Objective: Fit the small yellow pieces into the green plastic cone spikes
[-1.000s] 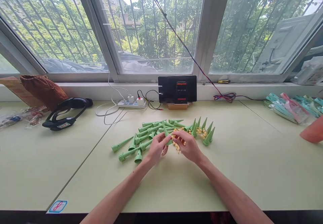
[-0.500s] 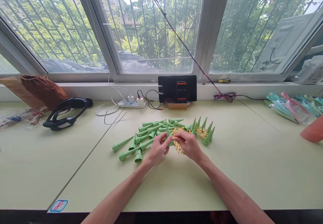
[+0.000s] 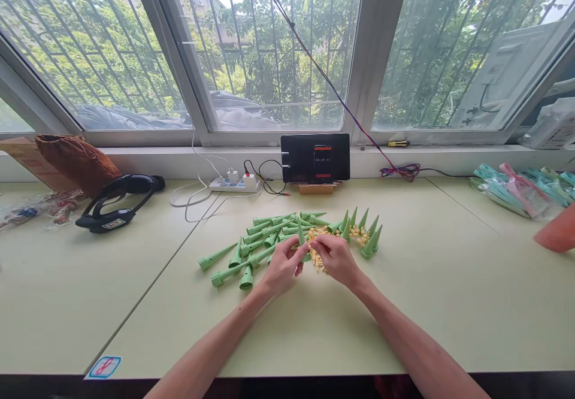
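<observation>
My left hand (image 3: 286,262) is closed round a green plastic spike (image 3: 300,231), its pointed end up. Close beside it, my right hand (image 3: 336,256) pinches at the spike's side; a small yellow piece seems to be between the fingertips, but it is mostly hidden. Small yellow plastic pieces (image 3: 318,261) lie in a pile behind and between the hands. To the left, several green spikes (image 3: 224,274) lie loosely heaped, with hollow capped ends. On the right, several green spikes (image 3: 371,243) stand upright among more yellow pieces.
A dark tablet screen (image 3: 296,158) showing a timer leans at the back. Left of it are a power strip (image 3: 236,184) with cables and a black headset (image 3: 119,204). Bagged teal and pink items (image 3: 516,189) and an orange object (image 3: 557,231) lie at the far right.
The spike in my left hand has shifted very slightly to the right, its tip a little lower. Both hands otherwise stay in place.
</observation>
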Demonstrator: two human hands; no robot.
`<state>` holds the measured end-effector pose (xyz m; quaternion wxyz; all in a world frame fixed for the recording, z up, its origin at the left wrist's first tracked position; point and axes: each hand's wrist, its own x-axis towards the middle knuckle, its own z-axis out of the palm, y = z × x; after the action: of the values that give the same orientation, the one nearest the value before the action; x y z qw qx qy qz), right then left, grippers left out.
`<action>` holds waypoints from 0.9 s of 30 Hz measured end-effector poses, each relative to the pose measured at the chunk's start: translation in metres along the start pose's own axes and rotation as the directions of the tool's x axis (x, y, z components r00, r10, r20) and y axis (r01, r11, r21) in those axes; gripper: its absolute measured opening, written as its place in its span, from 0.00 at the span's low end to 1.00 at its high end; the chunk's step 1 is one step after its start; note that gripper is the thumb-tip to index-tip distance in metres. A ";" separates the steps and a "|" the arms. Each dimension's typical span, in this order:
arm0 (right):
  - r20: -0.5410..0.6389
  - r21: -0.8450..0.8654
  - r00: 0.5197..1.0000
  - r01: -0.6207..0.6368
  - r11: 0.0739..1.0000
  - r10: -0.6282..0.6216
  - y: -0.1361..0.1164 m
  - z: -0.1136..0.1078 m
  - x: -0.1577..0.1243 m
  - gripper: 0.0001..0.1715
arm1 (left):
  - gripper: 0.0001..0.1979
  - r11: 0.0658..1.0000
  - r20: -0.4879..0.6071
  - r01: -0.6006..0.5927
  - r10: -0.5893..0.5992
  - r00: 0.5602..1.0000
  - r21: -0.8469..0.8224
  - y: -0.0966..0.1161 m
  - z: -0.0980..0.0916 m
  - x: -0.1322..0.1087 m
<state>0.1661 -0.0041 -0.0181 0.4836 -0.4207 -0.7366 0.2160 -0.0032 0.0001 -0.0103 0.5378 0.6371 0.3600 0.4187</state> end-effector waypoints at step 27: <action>-0.005 -0.034 0.997 -0.080 0.996 0.079 0.000 0.005 0.000 0.23 | 0.16 0.990 -0.029 -0.006 0.010 1.000 0.139 0.001 0.005 -0.001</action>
<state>0.1621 -0.0037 -0.0207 0.4687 -0.4584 -0.7219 0.2216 0.0011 -0.0029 -0.0094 0.4852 0.6681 0.3936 0.4040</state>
